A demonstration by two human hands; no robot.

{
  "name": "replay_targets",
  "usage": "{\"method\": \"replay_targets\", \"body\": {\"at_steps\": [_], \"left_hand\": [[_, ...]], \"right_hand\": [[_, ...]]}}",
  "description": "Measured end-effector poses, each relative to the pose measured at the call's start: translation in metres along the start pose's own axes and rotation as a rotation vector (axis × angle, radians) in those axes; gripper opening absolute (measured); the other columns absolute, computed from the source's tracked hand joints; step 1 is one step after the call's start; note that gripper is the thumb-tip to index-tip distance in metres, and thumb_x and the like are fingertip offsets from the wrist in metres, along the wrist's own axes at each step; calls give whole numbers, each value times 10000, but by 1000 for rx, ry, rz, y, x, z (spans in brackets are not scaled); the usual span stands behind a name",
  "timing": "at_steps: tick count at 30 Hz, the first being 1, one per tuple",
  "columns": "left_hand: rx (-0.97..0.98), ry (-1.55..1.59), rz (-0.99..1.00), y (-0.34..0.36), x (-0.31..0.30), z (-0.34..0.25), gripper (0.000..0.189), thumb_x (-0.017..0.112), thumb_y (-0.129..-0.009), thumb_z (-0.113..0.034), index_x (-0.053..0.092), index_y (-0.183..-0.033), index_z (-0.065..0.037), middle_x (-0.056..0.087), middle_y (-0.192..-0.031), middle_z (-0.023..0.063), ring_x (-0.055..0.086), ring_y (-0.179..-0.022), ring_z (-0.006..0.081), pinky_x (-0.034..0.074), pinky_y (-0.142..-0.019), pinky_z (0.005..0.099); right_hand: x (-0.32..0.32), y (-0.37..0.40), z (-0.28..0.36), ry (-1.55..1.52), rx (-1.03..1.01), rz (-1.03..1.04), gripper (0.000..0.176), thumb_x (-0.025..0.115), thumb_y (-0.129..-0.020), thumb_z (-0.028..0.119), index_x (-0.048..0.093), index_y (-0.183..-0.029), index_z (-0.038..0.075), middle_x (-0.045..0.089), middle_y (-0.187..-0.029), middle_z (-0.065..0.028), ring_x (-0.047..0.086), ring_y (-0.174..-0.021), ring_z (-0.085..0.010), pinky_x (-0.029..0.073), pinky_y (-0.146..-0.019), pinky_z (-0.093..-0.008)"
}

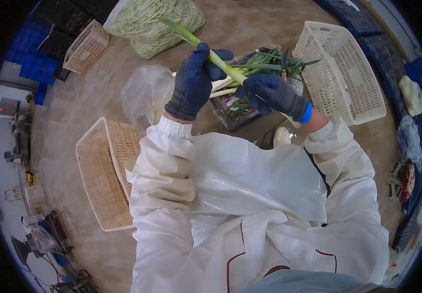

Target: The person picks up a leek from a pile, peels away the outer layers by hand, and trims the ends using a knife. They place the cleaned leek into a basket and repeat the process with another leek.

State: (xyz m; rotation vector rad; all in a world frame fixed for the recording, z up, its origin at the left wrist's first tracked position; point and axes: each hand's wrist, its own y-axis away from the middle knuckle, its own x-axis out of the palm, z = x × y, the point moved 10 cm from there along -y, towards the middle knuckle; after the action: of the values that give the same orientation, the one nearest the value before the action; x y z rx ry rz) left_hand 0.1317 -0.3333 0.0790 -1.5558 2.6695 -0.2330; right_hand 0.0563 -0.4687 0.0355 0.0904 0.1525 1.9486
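Here I'm handling the long green stalk [229, 71], left hand [191, 83] closed round it, right hand [275, 95] pinching one end near the tray [230, 124], and shifting it calls for even grips.

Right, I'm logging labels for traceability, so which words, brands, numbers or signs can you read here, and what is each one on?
None: no text can be read in this picture.
The left glove, right glove and blue wristband show no legible lettering.
Nor do the right-hand crate or the large vegetable bag.
The equipment by the left wall is too small and blurred to tell.
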Motion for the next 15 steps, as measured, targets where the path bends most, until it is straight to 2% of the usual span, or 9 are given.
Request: {"method": "replay_targets", "body": {"at_steps": [3, 5, 8, 13, 15], "left_hand": [[253, -207, -72, 10, 10, -20, 251, 412, -990, -118, 596, -1022, 49, 645, -1019, 148, 604, -845, 182, 508, -799, 305], [331, -248, -71, 13, 12, -21, 199, 438, -965, -74, 593, -992, 47, 648, -1025, 135, 608, -829, 179, 520, -782, 311], [457, -608, -73, 23, 29, -52, 147, 469, -922, -16, 588, -988, 40, 647, -1056, 127, 613, -831, 185, 518, -778, 301], [114, -40, -66, 10, 18, -26, 230, 468, -951, -122, 599, -1014, 55, 653, -1047, 136, 614, -821, 173, 502, -779, 287], [7, 247, -40, 6, 16, -15, 296, 463, -973, -193, 597, -1028, 66, 655, -1033, 140, 613, -818, 161, 498, -775, 278]], "right_hand": [[-1, 0, -8, 17, 1, -8, 328, 494, -966, 331, 696, -969, 73, 630, -710, -19, 564, -523, -66, 477, -470, -191], [-2, 2, -7, 51, 22, -14, 332, 495, -965, 339, 694, -978, 73, 627, -704, -19, 562, -526, -65, 469, -466, -190], [-2, 2, -6, 58, 47, 2, 363, 495, -963, 371, 692, -976, 67, 618, -684, -15, 544, -516, -60, 450, -452, -190], [4, 7, 6, -106, 103, 16, 410, 498, -953, 413, 692, -958, 52, 609, -668, -4, 516, -487, -55, 432, -443, -188], [0, 6, 3, -66, 109, 9, 398, 485, -964, 395, 689, -967, 53, 614, -685, -8, 526, -500, -52, 435, -453, -181]]}}
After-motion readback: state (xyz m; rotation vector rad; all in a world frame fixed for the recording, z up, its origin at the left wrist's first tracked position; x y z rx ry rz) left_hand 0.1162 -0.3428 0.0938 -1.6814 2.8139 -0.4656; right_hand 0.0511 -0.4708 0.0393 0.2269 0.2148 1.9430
